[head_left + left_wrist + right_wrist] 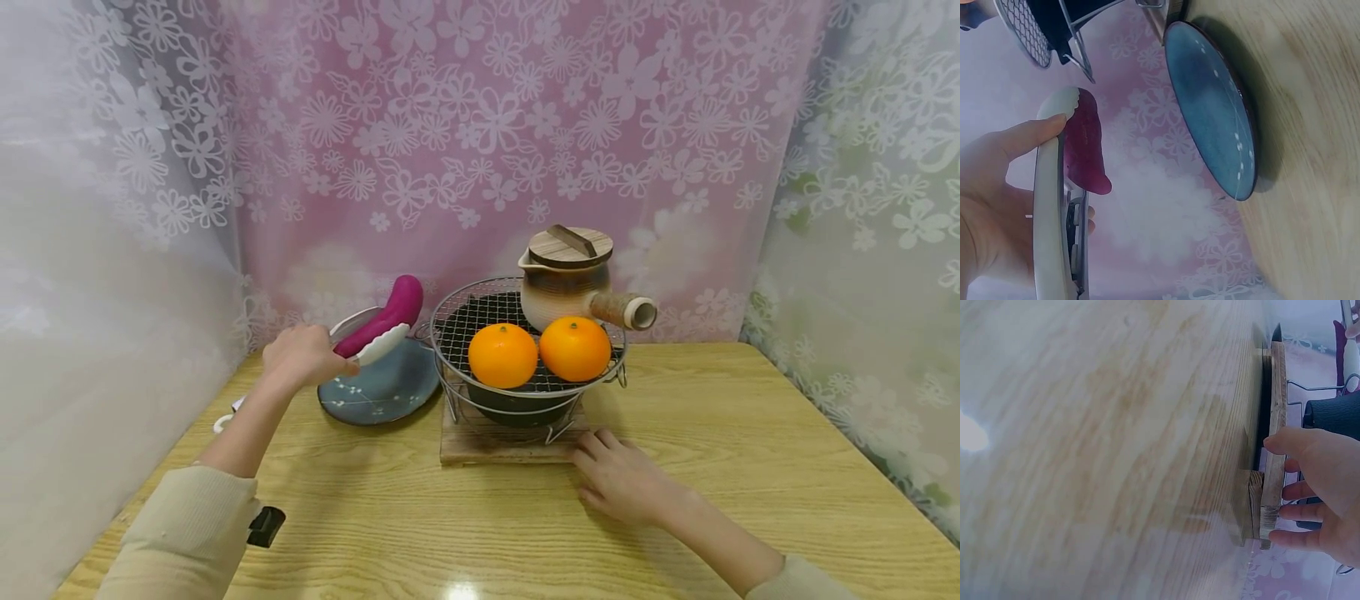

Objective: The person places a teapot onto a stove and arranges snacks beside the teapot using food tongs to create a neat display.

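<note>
My left hand (pixel 303 357) grips white-tipped kitchen tongs (pixel 384 344), which clasp a long magenta sweet potato (pixel 397 307) above the blue plate (pixel 378 400). In the left wrist view, the thumb lies along the white arm of the tongs (pixel 1049 206), and the sweet potato (pixel 1085 144) tapers to a point. Fingers of my right hand (pixel 626 481) touch the right front corner of the wooden board (pixel 495 454). They look relaxed and spread in the right wrist view, with the thumb near the edge of the board (pixel 1277 400).
On the board stands a round grill stand (pixel 536 392) with a wire mesh. Two oranges (pixel 502 356) sit on it, and behind them a clay teapot (pixel 558 292) with a wooden lid, its handle pointing right. A small white item (pixel 222 423) lies left, partly behind the arm.
</note>
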`<state>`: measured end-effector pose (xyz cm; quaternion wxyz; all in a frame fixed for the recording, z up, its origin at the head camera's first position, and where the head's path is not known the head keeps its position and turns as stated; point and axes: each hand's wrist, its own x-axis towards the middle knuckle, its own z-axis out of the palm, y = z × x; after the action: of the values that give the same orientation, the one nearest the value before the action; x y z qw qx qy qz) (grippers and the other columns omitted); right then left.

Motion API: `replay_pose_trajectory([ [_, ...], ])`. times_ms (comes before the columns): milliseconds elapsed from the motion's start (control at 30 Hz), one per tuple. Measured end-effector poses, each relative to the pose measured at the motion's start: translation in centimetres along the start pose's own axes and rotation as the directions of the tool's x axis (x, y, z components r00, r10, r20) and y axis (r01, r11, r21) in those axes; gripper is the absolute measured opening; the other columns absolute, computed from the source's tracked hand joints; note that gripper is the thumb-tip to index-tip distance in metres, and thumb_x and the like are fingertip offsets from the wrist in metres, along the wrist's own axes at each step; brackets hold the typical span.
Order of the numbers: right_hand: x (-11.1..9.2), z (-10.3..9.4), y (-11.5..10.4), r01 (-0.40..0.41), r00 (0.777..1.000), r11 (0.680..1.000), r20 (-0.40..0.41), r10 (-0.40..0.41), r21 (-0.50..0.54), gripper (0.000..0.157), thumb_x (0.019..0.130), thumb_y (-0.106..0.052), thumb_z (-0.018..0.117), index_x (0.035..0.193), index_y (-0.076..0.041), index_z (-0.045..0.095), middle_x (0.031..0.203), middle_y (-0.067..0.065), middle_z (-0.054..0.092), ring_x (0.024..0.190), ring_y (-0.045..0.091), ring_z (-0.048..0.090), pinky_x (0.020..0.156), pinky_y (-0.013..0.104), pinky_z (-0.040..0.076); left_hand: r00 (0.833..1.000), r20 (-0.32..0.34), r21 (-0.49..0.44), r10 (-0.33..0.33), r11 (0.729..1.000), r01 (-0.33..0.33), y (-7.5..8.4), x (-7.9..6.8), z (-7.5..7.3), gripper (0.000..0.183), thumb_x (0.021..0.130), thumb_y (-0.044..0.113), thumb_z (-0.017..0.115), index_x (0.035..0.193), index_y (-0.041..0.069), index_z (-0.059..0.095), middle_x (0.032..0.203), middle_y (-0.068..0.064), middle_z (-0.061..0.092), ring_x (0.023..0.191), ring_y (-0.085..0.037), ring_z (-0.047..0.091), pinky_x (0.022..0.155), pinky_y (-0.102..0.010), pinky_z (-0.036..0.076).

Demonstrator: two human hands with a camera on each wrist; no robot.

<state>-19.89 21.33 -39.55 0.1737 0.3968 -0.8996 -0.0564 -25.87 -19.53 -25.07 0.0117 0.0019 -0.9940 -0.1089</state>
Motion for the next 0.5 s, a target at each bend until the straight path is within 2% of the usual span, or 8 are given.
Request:
replay_pose_trajectory([
  [500,-0.1,0.0,0.1,0.015,1.000,1.000,0.004,-0.015,-0.010,0.040,0.078,-0.030,0.072,0.107,-0.007,0.059,0.104,0.010,0.051,0.091,0.027,0.050,0.071,0.039,0.048,0.999,-0.028,-0.005,0.036,0.999,-0.037,1.5,-0.3,-0.9,0.040,0.069,0.045,0.069,0.075,0.009,0.054,0.074,-0.007,0.054,0.071,-0.027,0.050,0.052,-0.036,0.039],
])
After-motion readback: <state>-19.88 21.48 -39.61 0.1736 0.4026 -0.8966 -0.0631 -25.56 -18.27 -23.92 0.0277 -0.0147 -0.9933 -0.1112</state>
